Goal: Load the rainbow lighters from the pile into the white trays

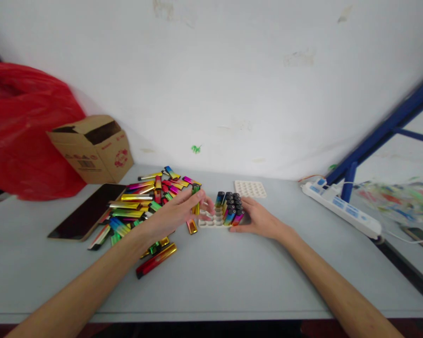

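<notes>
Both forearms reach forward, left hand (176,213) fingers extended and seemingly pinched, right hand (259,219) loosely cupped.

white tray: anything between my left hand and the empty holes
Nothing visible. The left hand is at the empty left holes of the white tray. The upright sticks fill only its right side, where the right hand holds it. A gold stick lies beside its front edge.

Bright, even light; edges warped.
</notes>
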Demonstrator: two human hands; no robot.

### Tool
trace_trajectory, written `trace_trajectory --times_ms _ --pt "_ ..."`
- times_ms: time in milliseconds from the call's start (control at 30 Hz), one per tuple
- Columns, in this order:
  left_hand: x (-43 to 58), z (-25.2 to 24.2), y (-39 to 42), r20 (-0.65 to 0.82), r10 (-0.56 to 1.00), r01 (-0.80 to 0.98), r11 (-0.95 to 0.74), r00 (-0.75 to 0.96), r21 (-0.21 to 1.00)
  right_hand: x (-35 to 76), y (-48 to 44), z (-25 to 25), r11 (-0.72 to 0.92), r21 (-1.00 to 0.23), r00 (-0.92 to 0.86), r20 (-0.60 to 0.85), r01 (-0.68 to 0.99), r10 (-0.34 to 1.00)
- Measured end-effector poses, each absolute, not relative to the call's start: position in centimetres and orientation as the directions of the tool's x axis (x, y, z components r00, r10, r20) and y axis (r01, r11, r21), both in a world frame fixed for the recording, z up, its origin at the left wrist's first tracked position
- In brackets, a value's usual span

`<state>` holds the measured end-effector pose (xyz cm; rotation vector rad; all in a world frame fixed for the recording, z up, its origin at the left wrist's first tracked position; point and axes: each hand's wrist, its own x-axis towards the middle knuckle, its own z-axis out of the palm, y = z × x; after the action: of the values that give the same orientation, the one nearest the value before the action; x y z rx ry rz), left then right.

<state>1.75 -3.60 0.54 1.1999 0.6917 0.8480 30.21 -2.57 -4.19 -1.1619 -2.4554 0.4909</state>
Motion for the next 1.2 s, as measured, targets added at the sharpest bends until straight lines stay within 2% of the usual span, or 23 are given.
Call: trace_trajectory --times_ms 67,200,467,767,967,1200 --pt "1.93 0.66 -3.69 -0.024 0.826 -0.265 0.209 0.563 0.941 30.16 -2.60 -4.13 0.602 -0.461 -0.591 0.190 0.651 0.784" --pt "1.93 0.87 -3.67 -0.128 0.762 -0.255 0.364 0.635 0.896 30.15 -2.60 -4.07 0.615 -0.461 -0.604 0.194 0.639 0.773" --pt "1.19 1.10 -3.71 -0.113 0.659 -0.267 0.448 0.744 0.853 30.20 -2.58 -4.13 0.612 -0.471 -0.600 0.197 0.636 0.775" --pt "1.55 0.99 -3.48 -0.176 0.703 -0.271 0.474 0.689 0.838 30.09 -2.64 -3.94 0.611 -0.470 -0.602 0.192 0.637 0.775" --pt "1.86 0.81 -3.67 -0.125 0.751 -0.265 0.376 0.648 0.888 30.04 -2.64 -3.83 0.613 -0.468 -0.606 0.188 0.637 0.773" --pt "2.01 0.41 -3.66 -0.122 0.746 -0.246 0.364 0.655 0.899 30.03 -2.65 -3.82 0.609 -0.462 -0.602 0.183 0.645 0.777"
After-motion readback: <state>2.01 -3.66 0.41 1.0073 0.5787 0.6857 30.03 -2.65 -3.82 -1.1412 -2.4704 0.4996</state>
